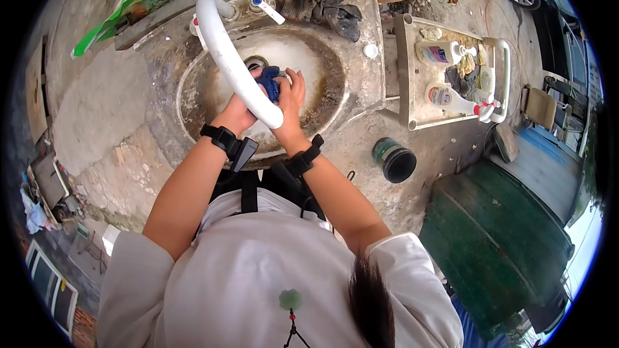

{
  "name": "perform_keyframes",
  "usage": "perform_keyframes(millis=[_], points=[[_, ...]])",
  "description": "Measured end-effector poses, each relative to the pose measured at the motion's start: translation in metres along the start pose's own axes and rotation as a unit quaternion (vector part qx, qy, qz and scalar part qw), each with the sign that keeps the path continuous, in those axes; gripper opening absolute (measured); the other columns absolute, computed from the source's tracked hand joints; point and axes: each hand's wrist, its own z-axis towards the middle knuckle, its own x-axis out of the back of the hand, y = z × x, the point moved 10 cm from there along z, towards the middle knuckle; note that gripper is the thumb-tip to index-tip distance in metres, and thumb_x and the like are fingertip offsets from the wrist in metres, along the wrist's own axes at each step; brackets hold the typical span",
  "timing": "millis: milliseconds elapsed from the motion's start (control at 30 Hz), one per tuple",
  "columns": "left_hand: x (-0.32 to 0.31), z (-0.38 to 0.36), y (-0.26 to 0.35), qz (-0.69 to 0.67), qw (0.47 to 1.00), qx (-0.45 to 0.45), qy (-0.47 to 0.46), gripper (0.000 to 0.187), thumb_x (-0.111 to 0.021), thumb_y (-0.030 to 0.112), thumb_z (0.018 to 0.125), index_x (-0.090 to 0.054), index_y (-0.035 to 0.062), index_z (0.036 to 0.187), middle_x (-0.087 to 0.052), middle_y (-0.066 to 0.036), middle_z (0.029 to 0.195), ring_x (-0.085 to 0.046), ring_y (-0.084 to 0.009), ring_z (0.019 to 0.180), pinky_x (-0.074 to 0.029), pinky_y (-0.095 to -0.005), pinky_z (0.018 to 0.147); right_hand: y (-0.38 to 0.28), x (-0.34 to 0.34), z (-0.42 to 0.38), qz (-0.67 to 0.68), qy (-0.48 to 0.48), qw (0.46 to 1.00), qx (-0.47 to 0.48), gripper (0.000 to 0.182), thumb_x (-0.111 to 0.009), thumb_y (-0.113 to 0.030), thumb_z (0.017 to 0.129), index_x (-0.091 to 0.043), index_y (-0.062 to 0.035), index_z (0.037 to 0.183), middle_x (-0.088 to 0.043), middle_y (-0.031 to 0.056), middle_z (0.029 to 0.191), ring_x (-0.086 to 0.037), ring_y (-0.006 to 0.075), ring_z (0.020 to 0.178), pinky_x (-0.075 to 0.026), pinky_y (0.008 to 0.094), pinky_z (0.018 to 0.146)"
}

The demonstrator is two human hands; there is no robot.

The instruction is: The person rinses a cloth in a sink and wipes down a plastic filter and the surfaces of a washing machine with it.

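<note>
A crumpled dark blue cloth (269, 82) is bunched between my two hands, low in a stained basin (196, 100) near its drain. My left hand (238, 113) grips the cloth from the left side; the thick white curved spout (222, 51) passes over it and hides part of its fingers. From the right, my right hand (291, 95) is curled against the same cloth, with its fingers bent and their tips partly raised. No water stream is visible from the spout.
A lever tap (266, 9) and dark crumpled gloves or rags (332, 9) are at the basin's back. Spray bottles (451, 98) lie on a cart (406, 71) to the right. Below it stands a dark bucket (394, 160). A green bag (142, 0) lies at upper left.
</note>
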Motion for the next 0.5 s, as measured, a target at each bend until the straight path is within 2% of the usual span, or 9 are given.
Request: perform_keyframes(millis=[67, 100, 133, 200, 233, 267, 333, 367, 500], points=[[-0.022, -0.015, 0.003, 0.01, 0.999, 0.026, 0.023, 0.032, -0.06, 0.038, 0.096, -0.059, 0.0113, 0.115, -0.066, -0.005, 0.102, -0.066, -0.0184, 0.091, -0.056, -0.0338, 0.085, -0.002, 0.017, 0.001, 0.091, 0.101, 0.989, -0.051, 0.061, -0.077, -0.037, 0.081, -0.057, -0.0019, 0.127, -0.04, 0.0284, 0.14, -0.022, 0.0457, 0.139, -0.03, 0.051, 0.11], [-0.031, -0.024, 0.001, 0.014, 0.998, 0.04, 0.036, 0.03, -0.061, 0.037, 0.097, -0.06, 0.0112, 0.112, -0.067, -0.004, 0.1, -0.066, -0.0178, 0.09, -0.056, -0.0329, 0.084, 0.003, 0.016, 0.002, 0.187, 0.102, 0.974, -0.075, 0.062, -0.079, -0.034, 0.081, -0.055, -0.004, 0.13, -0.047, 0.0239, 0.137, -0.036, 0.0372, 0.135, -0.036, 0.0453, 0.108], [-0.033, -0.03, -0.001, 0.013, 0.998, 0.02, 0.05, 0.029, -0.061, 0.037, 0.096, -0.061, 0.0117, 0.11, -0.066, -0.004, 0.099, -0.066, -0.0176, 0.089, -0.056, -0.0325, 0.083, 0.01, 0.003, 0.001, 0.265, 0.045, 0.956, -0.12, 0.06, -0.08, -0.032, 0.081, -0.056, -0.0043, 0.129, -0.051, 0.0219, 0.133, -0.043, 0.0324, 0.128, -0.04, 0.0419, 0.104], [-0.036, -0.038, 0.0, 0.011, 0.997, -0.022, 0.075, 0.027, -0.062, 0.038, 0.096, -0.062, 0.0128, 0.105, -0.066, -0.003, 0.098, -0.065, -0.0172, 0.088, -0.055, -0.0317, 0.081, 0.015, -0.024, -0.004, 0.413, -0.066, 0.886, -0.201, 0.057, -0.081, -0.029, 0.082, -0.058, -0.0048, 0.127, -0.058, 0.0181, 0.123, -0.056, 0.0227, 0.115, -0.047, 0.0352, 0.097], [-0.04, -0.022, -0.01, 0.001, 1.0, -0.014, -0.017, 0.033, -0.062, 0.046, 0.095, -0.063, 0.0142, 0.104, -0.065, -0.001, 0.097, -0.064, -0.0165, 0.088, -0.054, -0.0317, 0.081, 0.016, -0.021, -0.004, 0.41, -0.048, 0.884, -0.219, 0.052, -0.081, -0.029, 0.082, -0.06, -0.0039, 0.123, -0.061, 0.0147, 0.115, -0.058, 0.0204, 0.106, -0.048, 0.0334, 0.091], [-0.022, -0.011, -0.015, 0.015, 1.0, -0.024, -0.009, 0.035, -0.061, 0.048, 0.094, -0.063, 0.0142, 0.103, -0.065, -0.001, 0.096, -0.064, -0.0165, 0.088, -0.054, -0.032, 0.082, 0.018, -0.017, -0.004, 0.406, -0.031, 0.882, -0.237, 0.048, -0.081, -0.028, 0.082, -0.062, -0.003, 0.119, -0.063, 0.0113, 0.106, -0.06, 0.0181, 0.097, -0.049, 0.0316, 0.085], [-0.026, -0.013, -0.015, 0.041, 0.998, -0.044, 0.007, 0.04, -0.061, 0.053, 0.093, -0.063, 0.0143, 0.103, -0.064, -0.001, 0.096, -0.063, -0.0163, 0.09, -0.053, -0.0326, 0.084, 0.019, -0.011, -0.007, 0.395, 0.0, 0.877, -0.275, 0.039, -0.081, -0.026, 0.083, -0.066, -0.0012, 0.11, -0.069, 0.0045, 0.089, -0.064, 0.0134, 0.079, -0.052, 0.028, 0.074], [-0.021, -0.007, -0.019, 0.004, 0.998, -0.05, 0.026, 0.047, -0.059, 0.057, 0.092, -0.063, 0.0116, 0.103, -0.064, -0.002, 0.097, -0.063, -0.017, 0.093, -0.052, -0.0333, 0.087, 0.018, -0.007, -0.007, 0.393, 0.057, 0.877, -0.271, 0.031, -0.077, -0.023, 0.085, -0.068, 0.0008, 0.103, -0.07, 0.0069, 0.083, -0.064, 0.0147, 0.073, -0.052, 0.0299, 0.068], [-0.043, -0.03, -0.008, 0.108, 0.993, -0.045, 0.02, 0.054, -0.059, 0.059, 0.091, -0.064, 0.0069, 0.106, -0.065, -0.005, 0.1, -0.062, -0.0171, 0.097, -0.051, -0.0329, 0.089, 0.033, -0.004, -0.012, 0.307, 0.082, 0.92, -0.231, 0.025, -0.069, -0.019, 0.088, -0.069, 0.0038, 0.098, -0.07, 0.0164, 0.079, -0.066, 0.0201, 0.07, -0.052, 0.0331, 0.066]])
